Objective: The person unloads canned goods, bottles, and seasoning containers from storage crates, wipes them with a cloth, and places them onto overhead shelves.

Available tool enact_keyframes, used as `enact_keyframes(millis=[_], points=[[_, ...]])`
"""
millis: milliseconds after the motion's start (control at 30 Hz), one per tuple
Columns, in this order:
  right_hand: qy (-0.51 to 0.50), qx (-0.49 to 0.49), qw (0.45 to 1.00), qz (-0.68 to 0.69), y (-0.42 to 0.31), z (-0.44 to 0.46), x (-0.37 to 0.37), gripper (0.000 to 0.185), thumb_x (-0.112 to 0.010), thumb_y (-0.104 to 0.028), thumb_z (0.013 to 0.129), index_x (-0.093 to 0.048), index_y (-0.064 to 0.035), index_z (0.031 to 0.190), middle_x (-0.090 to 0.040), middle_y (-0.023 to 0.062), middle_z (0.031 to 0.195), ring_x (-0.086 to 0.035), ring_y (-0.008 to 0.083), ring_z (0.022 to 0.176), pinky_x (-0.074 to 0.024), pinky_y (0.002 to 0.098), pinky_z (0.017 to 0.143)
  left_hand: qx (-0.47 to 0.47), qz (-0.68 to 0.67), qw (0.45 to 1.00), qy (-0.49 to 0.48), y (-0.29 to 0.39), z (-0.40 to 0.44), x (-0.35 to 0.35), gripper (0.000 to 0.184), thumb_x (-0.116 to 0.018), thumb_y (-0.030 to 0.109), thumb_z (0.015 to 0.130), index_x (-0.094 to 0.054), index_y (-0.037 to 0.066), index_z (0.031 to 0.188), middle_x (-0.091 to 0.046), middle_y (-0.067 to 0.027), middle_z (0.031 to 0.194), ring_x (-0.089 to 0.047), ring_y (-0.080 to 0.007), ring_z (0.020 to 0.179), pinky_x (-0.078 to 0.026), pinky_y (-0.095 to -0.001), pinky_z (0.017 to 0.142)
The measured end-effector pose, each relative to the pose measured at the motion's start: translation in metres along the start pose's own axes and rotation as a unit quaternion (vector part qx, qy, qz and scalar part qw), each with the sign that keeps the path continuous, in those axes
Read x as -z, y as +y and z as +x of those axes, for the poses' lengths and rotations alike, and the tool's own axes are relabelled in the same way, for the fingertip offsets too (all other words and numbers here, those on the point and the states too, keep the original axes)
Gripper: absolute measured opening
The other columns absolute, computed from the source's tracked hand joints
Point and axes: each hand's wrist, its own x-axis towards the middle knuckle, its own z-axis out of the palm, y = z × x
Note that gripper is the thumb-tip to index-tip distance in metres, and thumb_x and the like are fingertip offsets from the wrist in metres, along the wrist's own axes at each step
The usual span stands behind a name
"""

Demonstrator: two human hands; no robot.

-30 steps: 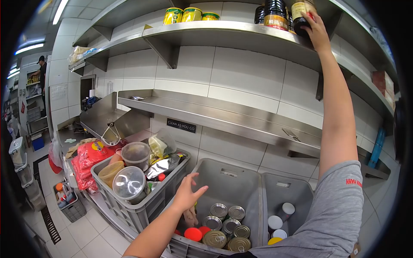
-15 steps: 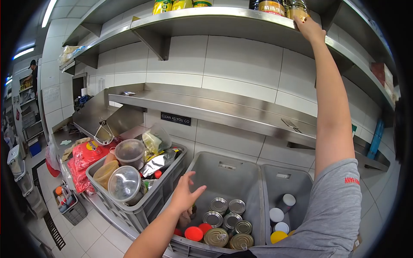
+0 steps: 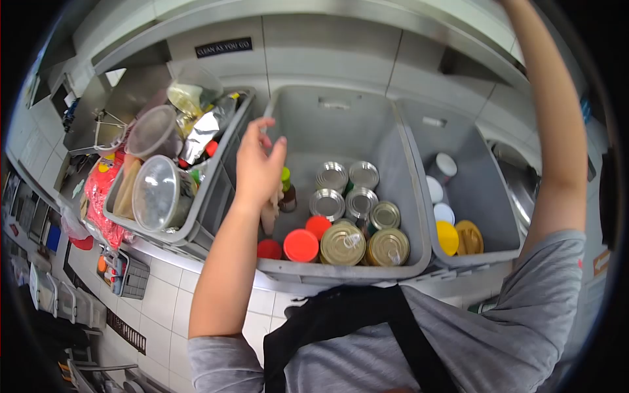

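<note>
My left hand hovers over the left side of a grey crate, fingers apart and nothing in them. Below it in the crate stands a small bottle with a green cap, partly hidden by the hand. Several metal cans are grouped in the crate, beside containers with red lids. My right arm reaches up past the top edge of the view, so the right hand and whatever it touches are hidden.
A smaller grey crate at the right holds white-lidded jars and yellow-lidded ones. At the left, another crate is heaped with plastic tubs and packets. A metal shelf runs along the wall above.
The view has tilted down, taking the upper shelf and my right hand, which was at a jar there, out of sight. My left hand stays open over the crate's left side.
</note>
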Motion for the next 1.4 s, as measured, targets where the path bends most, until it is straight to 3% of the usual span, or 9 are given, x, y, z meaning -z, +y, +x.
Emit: enact_keyframes(millis=[100, 233, 433, 467, 600, 700, 1033, 1200, 1400], points=[[-0.248, -0.026, 0.962, 0.111, -0.033, -0.122, -0.104, 0.070, -0.059, -0.050, 0.092, -0.040, -0.0116, 0.147, -0.050, 0.0169, 0.142, -0.048, 0.0314, 0.132, -0.0311, 0.0462, 0.112, 0.013, -0.255, 0.967, -0.012, 0.027, -0.004, -0.001, 0.031, -0.058, 0.006, 0.092, -0.055, 0.006, 0.123, -0.047, 0.0054, 0.088, -0.044, -0.0042, 0.078, -0.037, -0.0188, 0.071], [-0.406, 0.021, 0.868, 0.286, -0.078, -0.233, -0.195, 0.082, -0.070, -0.039, 0.087, -0.030, -0.0032, 0.149, -0.034, 0.0235, 0.152, -0.042, 0.0373, 0.135, -0.0343, 0.0422, 0.113, -0.081, -0.304, 0.942, -0.118, 0.083, -0.013, -0.006, 0.033, -0.057, 0.001, 0.090, -0.057, 0.005, 0.122, -0.046, 0.0033, 0.092, -0.042, -0.0039, 0.079, -0.035, -0.0176, 0.070], [-0.577, -0.004, 0.812, 0.090, -0.041, -0.255, -0.284, 0.047, -0.070, -0.021, 0.085, -0.058, -0.0077, 0.129, -0.069, 0.0183, 0.107, -0.063, 0.0373, 0.105, -0.0484, 0.0428, 0.091, -0.155, -0.103, 0.980, -0.063, 0.056, -0.011, -0.008, 0.022, -0.061, -0.004, 0.084, -0.064, 0.002, 0.105, -0.045, 0.0024, 0.081, -0.039, -0.0050, 0.072, -0.034, -0.0198, 0.061], [-0.637, 0.004, 0.771, 0.033, -0.029, -0.260, -0.313, 0.067, -0.078, -0.019, 0.076, -0.052, -0.0164, 0.137, -0.062, 0.0124, 0.127, -0.058, 0.0354, 0.117, -0.0488, 0.0434, 0.094, -0.169, -0.049, 0.984, -0.028, 0.043, -0.005, -0.010, 0.020, -0.064, 0.004, 0.079, -0.066, 0.006, 0.099, -0.044, -0.0042, 0.070, -0.044, -0.0158, 0.063, -0.038, -0.0288, 0.055], [-0.644, 0.224, 0.731, -0.011, -0.035, -0.301, -0.356, 0.121, -0.093, -0.026, 0.052, -0.027, -0.0259, 0.153, -0.027, 0.0043, 0.159, -0.030, 0.0359, 0.143, -0.0390, 0.0527, 0.109, -0.187, 0.020, 0.982, 0.010, 0.029, 0.003, -0.001, 0.016, -0.065, 0.008, 0.080, -0.064, 0.008, 0.096, -0.049, -0.0064, 0.074, -0.049, -0.0213, 0.063, -0.042, -0.0338, 0.056], [-0.654, 0.293, 0.697, -0.025, -0.049, -0.289, -0.364, 0.127, -0.094, -0.030, 0.047, -0.025, -0.0276, 0.154, -0.026, 0.0053, 0.160, -0.029, 0.0357, 0.144, -0.0364, 0.0535, 0.110, -0.131, 0.058, 0.990, -0.021, 0.031, -0.002, -0.002, 0.015, -0.066, 0.011, 0.081, -0.062, 0.010, 0.095, -0.054, -0.0082, 0.081, -0.056, -0.0266, 0.064, -0.046, -0.0391, 0.060], [-0.535, 0.097, 0.827, 0.142, -0.049, -0.222, -0.285, 0.106, -0.088, -0.018, 0.053, -0.034, 0.0006, 0.143, -0.048, 0.0247, 0.134, -0.047, 0.0384, 0.126, -0.0401, 0.0428, 0.108, -0.065, 0.067, 0.996, -0.016, -0.010, 0.009, -0.007, 0.026, -0.065, 0.008, 0.080, -0.061, 0.005, 0.105, -0.054, -0.0142, 0.097, -0.060, -0.0276, 0.080, -0.051, -0.0379, 0.077], [-0.423, -0.055, 0.863, 0.270, -0.062, -0.147, -0.167, 0.109, -0.086, -0.017, 0.055, -0.030, 0.0005, 0.147, -0.046, 0.0170, 0.142, -0.043, 0.0296, 0.134, -0.0312, 0.0358, 0.114, -0.065, 0.097, 0.979, -0.169, 0.017, 0.001, 0.001, 0.099, -0.089, 0.041, 0.060, -0.044, 0.004, 0.141, -0.055, -0.0205, 0.127, -0.048, -0.0384, 0.120, -0.042, -0.0431, 0.103], [-0.255, 0.115, 0.884, 0.375, -0.096, -0.134, -0.097, 0.087, -0.076, -0.015, 0.065, -0.041, -0.0069, 0.144, -0.032, 0.0147, 0.153, -0.031, 0.0253, 0.143, -0.0252, 0.0391, 0.116, -0.108, 0.033, 0.991, -0.065, 0.071, -0.013, 0.003, 0.104, -0.092, 0.042, 0.051, -0.045, 0.003, 0.134, -0.062, -0.0139, 0.118, -0.055, -0.0369, 0.108, -0.048, -0.0445, 0.093]])
